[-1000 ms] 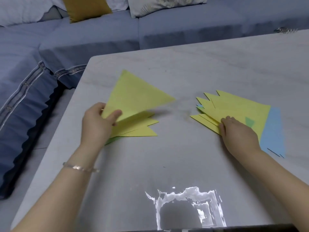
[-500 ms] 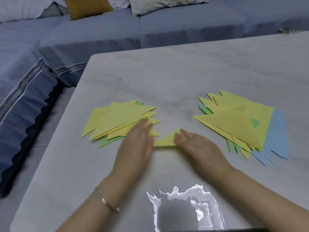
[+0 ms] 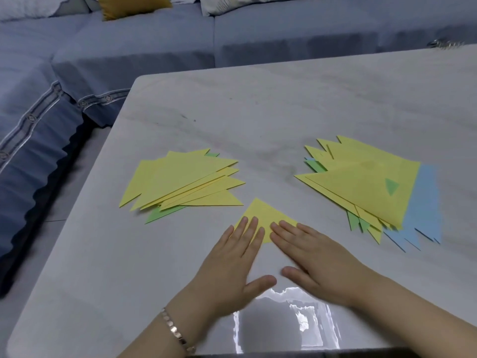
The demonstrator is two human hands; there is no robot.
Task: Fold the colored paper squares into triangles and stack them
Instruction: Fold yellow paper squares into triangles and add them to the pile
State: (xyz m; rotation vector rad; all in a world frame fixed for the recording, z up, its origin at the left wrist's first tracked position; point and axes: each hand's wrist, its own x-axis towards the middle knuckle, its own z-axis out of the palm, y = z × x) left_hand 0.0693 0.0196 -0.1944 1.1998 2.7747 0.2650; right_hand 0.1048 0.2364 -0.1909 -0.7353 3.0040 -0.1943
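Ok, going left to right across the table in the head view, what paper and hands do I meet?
In order: stack of folded yellow triangles → left hand → right hand → pile of yellow, green and blue sheets. The yellow piece under both hands' fingertips overlaps them, so omitted.

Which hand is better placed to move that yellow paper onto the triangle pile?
Probably the left hand: it presses the yellow paper on the side nearer the triangle pile; the right hand lies farther off.

The left hand (image 3: 232, 264) and right hand (image 3: 317, 259) hide the near part of the yellow sheet (image 3: 260, 213).
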